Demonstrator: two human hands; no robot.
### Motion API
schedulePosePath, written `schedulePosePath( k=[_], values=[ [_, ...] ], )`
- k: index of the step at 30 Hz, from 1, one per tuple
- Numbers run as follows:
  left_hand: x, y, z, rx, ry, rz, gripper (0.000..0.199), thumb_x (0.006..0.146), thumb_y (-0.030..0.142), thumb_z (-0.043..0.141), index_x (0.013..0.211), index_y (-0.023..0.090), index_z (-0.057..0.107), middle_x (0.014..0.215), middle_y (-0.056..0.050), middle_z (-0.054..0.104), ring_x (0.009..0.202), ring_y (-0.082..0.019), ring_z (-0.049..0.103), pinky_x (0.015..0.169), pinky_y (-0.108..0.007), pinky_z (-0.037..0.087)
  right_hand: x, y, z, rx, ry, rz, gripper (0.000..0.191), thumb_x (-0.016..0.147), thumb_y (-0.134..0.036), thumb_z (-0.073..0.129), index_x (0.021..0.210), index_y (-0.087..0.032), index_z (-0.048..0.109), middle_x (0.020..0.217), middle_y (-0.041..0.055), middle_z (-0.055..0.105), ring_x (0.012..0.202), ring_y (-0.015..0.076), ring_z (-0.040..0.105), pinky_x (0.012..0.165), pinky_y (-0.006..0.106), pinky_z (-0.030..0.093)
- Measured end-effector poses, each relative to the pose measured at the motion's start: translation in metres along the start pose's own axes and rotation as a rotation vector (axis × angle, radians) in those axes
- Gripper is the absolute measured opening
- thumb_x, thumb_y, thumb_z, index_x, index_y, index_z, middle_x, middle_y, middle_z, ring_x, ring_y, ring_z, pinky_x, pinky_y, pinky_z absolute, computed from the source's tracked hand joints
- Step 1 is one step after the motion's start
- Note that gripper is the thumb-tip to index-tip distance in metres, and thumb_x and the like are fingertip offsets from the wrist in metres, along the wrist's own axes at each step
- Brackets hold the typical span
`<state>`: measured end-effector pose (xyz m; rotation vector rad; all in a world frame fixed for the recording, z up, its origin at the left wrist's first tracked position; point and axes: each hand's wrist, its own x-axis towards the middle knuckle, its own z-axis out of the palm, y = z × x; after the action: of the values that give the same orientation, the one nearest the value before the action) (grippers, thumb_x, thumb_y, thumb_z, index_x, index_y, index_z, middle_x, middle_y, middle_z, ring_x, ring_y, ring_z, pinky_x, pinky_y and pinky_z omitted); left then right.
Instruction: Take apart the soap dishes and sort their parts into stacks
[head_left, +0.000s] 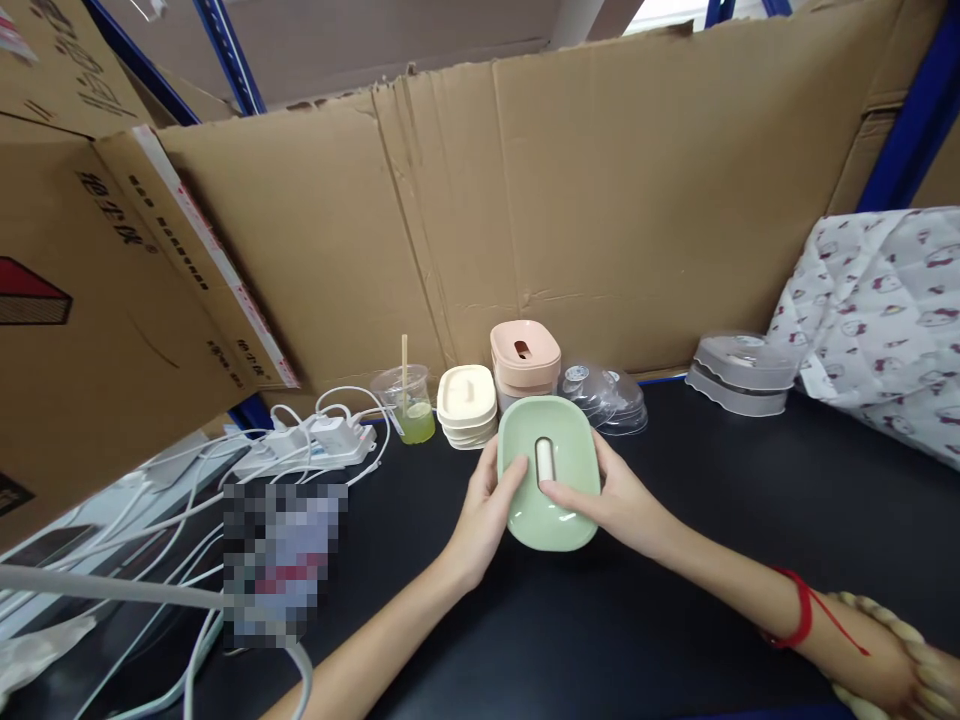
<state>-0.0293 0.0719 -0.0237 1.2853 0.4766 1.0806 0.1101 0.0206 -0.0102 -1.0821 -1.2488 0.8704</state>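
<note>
Between my two hands, above the black table, is a light green rounded-square lid (525, 520) with an oblong slot in its middle. A whitish piece (545, 462) shows in the slot. My left hand (487, 505) grips the left edge, thumb resting on the face. At the right edge my right hand (619, 495) holds it too, its thumb reaching the lower end of the slot. The fingers behind the lid are hidden. Just beyond stand a pink slotted lid on a stack (525, 375) and a pile of cream lids (466, 400).
Clear plastic covers (615, 400) lie behind my right hand, with more clear covers (739, 375) farther right. A cup of green drink (416, 420) stands near a power strip (315, 450) with tangled white cables. Cardboard (600, 200) walls the back; a patterned cloth (892, 310) sits right.
</note>
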Motion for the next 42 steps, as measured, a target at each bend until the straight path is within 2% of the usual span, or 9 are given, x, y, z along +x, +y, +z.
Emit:
schedulePosePath(
  k=[10, 12, 16, 19, 22, 26, 30, 35, 42],
  values=[
    [-0.001, 0.005, 0.001, 0.062, 0.055, 0.065, 0.042, 0.069, 0.037, 0.075, 0.1, 0.013, 0.059, 0.088, -0.007, 0.063, 0.072, -0.023, 0.061, 0.059, -0.023, 0.05, 0.005, -0.003, -0.005, -0.023, -0.02, 0.046, 0.048, 0.068, -0.052, 0.066, 0.094, -0.012, 0.059, 0.093, 0.0099, 0.067, 0.085, 0.0237, 0.063, 0.071, 0.03, 0.053],
    [-0.001, 0.004, 0.0, 0.042, 0.083, -0.009, 0.041, 0.065, 0.039, 0.074, 0.093, 0.012, 0.061, 0.084, -0.007, 0.063, 0.074, -0.026, 0.061, 0.059, -0.024, 0.05, 0.005, -0.002, -0.009, -0.145, -0.062, 0.046, 0.046, 0.072, -0.055, 0.06, 0.089, -0.013, 0.06, 0.084, 0.0078, 0.067, 0.075, 0.0227, 0.063, 0.062, 0.03, 0.051],
    [-0.001, 0.003, 0.001, -0.044, 0.163, -0.329, 0.035, 0.066, 0.039, 0.064, 0.087, 0.012, 0.063, 0.075, -0.008, 0.063, 0.071, -0.028, 0.061, 0.057, -0.027, 0.049, 0.01, 0.001, -0.023, -0.74, 0.021, -0.137, 0.047, 0.082, -0.057, 0.039, 0.059, -0.018, 0.053, 0.054, 0.003, 0.053, 0.05, 0.0178, 0.051, 0.047, 0.029, 0.036],
    [-0.003, 0.005, 0.005, -0.063, 0.204, -0.503, 0.026, 0.074, 0.031, 0.055, 0.09, 0.012, 0.064, 0.075, -0.008, 0.063, 0.068, -0.026, 0.061, 0.057, -0.027, 0.049, 0.022, 0.009, -0.04, -0.989, 0.181, -0.356, 0.038, 0.084, -0.045, 0.037, 0.066, -0.019, 0.057, 0.071, 0.0061, 0.06, 0.062, 0.0202, 0.056, 0.055, 0.031, 0.041],
    [-0.004, 0.005, 0.007, -0.06, 0.208, -0.566, 0.023, 0.082, 0.027, 0.051, 0.092, 0.011, 0.064, 0.076, -0.008, 0.064, 0.065, -0.023, 0.061, 0.059, -0.026, 0.049, 0.037, 0.024, -0.058, -1.141, 0.301, -0.544, 0.032, 0.082, -0.036, 0.044, 0.1, -0.017, 0.063, 0.11, 0.014, 0.058, 0.099, 0.0288, 0.055, 0.08, 0.042, 0.046],
    [-0.005, 0.002, 0.01, -0.04, 0.191, -0.624, 0.024, 0.087, 0.027, 0.049, 0.095, 0.01, 0.064, 0.083, -0.009, 0.064, 0.073, -0.023, 0.061, 0.063, -0.025, 0.048, 0.056, 0.044, -0.075, -1.248, 0.306, -0.475, 0.053, 0.084, -0.04, 0.049, 0.134, -0.02, 0.046, 0.142, 0.0174, 0.029, 0.13, 0.0372, 0.027, 0.099, 0.056, 0.032],
    [-0.006, 0.004, 0.012, -0.037, 0.171, -0.639, 0.023, 0.087, 0.026, 0.049, 0.095, 0.011, 0.065, 0.083, -0.008, 0.064, 0.076, -0.023, 0.061, 0.066, -0.024, 0.048, 0.063, 0.049, -0.08, -1.262, 0.215, -0.387, 0.05, 0.088, -0.041, 0.049, 0.134, -0.021, 0.045, 0.141, 0.0201, 0.027, 0.13, 0.0374, 0.028, 0.103, 0.06, 0.024],
    [-0.004, 0.005, 0.013, -0.101, 0.173, -0.655, 0.026, 0.088, 0.028, 0.048, 0.092, 0.011, 0.067, 0.079, -0.009, 0.064, 0.07, -0.022, 0.061, 0.066, -0.023, 0.048, 0.065, 0.049, -0.081, -1.268, 0.245, -0.451, 0.031, 0.086, -0.029, 0.056, 0.115, -0.02, 0.06, 0.132, 0.0184, 0.038, 0.125, 0.0347, 0.038, 0.097, 0.056, 0.036],
    [-0.004, 0.004, 0.011, -0.106, 0.173, -0.654, 0.026, 0.091, 0.027, 0.046, 0.091, 0.011, 0.067, 0.079, -0.008, 0.065, 0.068, -0.022, 0.062, 0.06, -0.024, 0.049, 0.065, 0.047, -0.08, -1.315, 0.26, -0.521, 0.036, 0.079, -0.022, 0.069, 0.115, -0.022, 0.063, 0.129, 0.0161, 0.045, 0.118, 0.0343, 0.045, 0.096, 0.055, 0.038]
  ],
)
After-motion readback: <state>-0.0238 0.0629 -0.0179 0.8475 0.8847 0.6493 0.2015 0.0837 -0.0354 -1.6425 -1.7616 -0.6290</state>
